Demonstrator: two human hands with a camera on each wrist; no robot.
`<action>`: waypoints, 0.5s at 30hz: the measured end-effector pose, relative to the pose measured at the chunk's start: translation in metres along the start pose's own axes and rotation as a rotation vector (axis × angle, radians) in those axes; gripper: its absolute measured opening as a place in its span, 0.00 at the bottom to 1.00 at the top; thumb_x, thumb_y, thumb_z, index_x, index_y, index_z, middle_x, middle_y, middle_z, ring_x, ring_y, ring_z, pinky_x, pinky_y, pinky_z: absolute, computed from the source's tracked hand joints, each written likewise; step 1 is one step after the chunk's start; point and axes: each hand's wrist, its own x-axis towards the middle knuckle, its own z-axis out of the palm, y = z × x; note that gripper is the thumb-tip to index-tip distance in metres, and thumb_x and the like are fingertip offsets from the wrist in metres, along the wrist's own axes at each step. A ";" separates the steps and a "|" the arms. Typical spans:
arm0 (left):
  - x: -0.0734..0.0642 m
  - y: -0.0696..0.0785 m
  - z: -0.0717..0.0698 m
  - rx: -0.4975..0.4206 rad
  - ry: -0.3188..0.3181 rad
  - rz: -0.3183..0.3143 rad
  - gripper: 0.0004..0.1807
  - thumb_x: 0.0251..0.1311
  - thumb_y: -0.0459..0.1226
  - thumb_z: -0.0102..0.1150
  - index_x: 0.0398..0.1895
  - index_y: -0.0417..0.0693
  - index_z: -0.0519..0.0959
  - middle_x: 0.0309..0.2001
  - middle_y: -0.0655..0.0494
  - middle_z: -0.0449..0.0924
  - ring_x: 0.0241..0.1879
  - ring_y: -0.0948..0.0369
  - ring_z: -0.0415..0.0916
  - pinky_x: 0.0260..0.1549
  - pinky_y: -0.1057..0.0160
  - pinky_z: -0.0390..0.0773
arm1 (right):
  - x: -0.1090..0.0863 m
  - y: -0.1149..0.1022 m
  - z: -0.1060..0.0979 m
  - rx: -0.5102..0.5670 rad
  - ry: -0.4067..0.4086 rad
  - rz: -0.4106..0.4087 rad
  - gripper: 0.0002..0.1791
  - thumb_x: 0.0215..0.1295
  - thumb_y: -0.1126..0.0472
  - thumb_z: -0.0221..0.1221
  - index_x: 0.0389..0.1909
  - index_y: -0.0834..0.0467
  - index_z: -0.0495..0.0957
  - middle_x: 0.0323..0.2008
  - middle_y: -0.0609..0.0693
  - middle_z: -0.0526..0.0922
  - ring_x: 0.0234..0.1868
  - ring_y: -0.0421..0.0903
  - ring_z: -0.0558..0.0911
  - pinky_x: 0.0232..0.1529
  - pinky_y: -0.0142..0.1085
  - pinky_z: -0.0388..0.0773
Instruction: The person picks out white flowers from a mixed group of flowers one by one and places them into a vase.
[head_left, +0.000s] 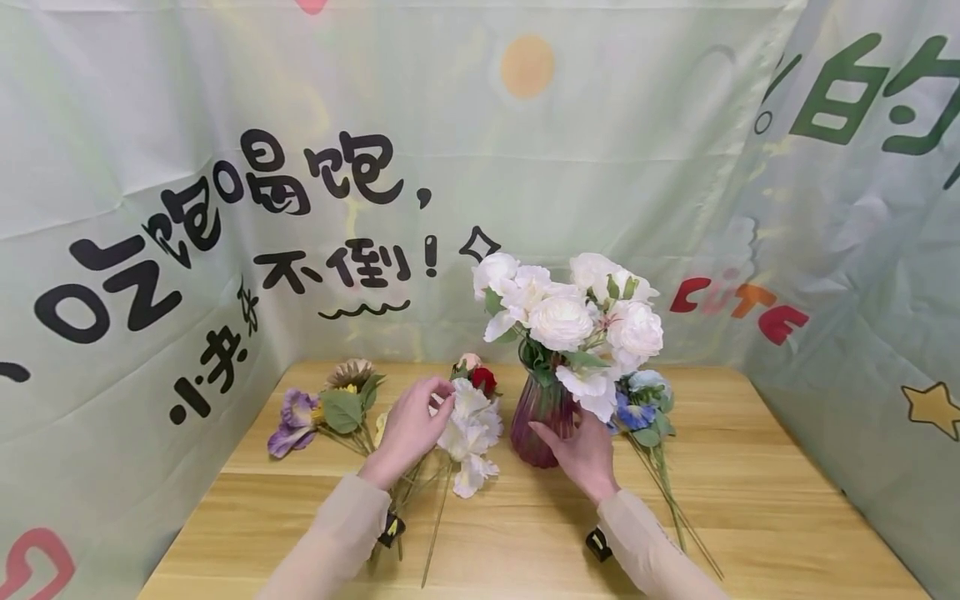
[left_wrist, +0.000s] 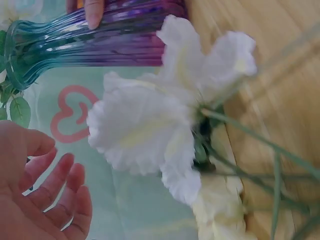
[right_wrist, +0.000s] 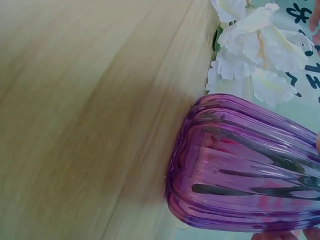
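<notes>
A ribbed glass vase (head_left: 538,425), teal at the mouth and purple below, stands on the table holding a bunch of white artificial flowers (head_left: 561,321). My right hand (head_left: 585,458) grips its lower right side, with the thumb across the front and the other fingers behind. Dark stems show through the purple glass (right_wrist: 240,170) in the right wrist view. My left hand (head_left: 408,429) hovers left of the vase, fingers loosely bent and nothing between them. Beside it lies a white ruffled flower (head_left: 472,425); the left wrist view shows this white bloom (left_wrist: 145,120) apart from the fingers.
Left on the wooden table (head_left: 510,542) lie a purple flower (head_left: 294,421) and a brownish bloom (head_left: 351,373). A red rose (head_left: 484,381) lies behind the white flower. Blue flowers (head_left: 637,408) with long stems lie right of the vase. Printed cloth (head_left: 600,167) hangs around the table.
</notes>
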 end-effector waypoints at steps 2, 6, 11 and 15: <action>-0.003 -0.003 -0.004 0.044 -0.043 0.008 0.07 0.67 0.37 0.59 0.44 0.49 0.83 0.41 0.57 0.84 0.38 0.60 0.81 0.36 0.61 0.81 | 0.000 0.000 0.000 0.002 -0.003 0.006 0.42 0.48 0.48 0.78 0.61 0.63 0.73 0.52 0.64 0.85 0.53 0.63 0.84 0.51 0.56 0.82; -0.009 -0.009 -0.015 0.096 -0.124 0.023 0.05 0.66 0.36 0.60 0.42 0.49 0.82 0.41 0.56 0.84 0.38 0.60 0.80 0.37 0.60 0.82 | 0.000 -0.001 0.000 0.000 -0.011 0.014 0.42 0.49 0.48 0.78 0.61 0.63 0.73 0.53 0.65 0.85 0.53 0.64 0.84 0.52 0.57 0.82; -0.020 -0.019 -0.023 0.129 -0.180 0.042 0.03 0.64 0.33 0.60 0.35 0.48 0.83 0.35 0.57 0.84 0.30 0.64 0.78 0.31 0.65 0.79 | -0.001 -0.001 -0.001 0.005 -0.009 0.006 0.41 0.49 0.48 0.78 0.59 0.63 0.74 0.51 0.65 0.85 0.51 0.63 0.85 0.50 0.56 0.82; -0.029 -0.026 -0.026 0.136 -0.236 0.046 0.04 0.63 0.33 0.60 0.32 0.48 0.83 0.32 0.58 0.84 0.23 0.68 0.71 0.26 0.69 0.73 | 0.000 -0.001 0.000 0.003 -0.012 0.008 0.39 0.49 0.47 0.77 0.57 0.64 0.76 0.49 0.64 0.86 0.49 0.63 0.86 0.48 0.56 0.83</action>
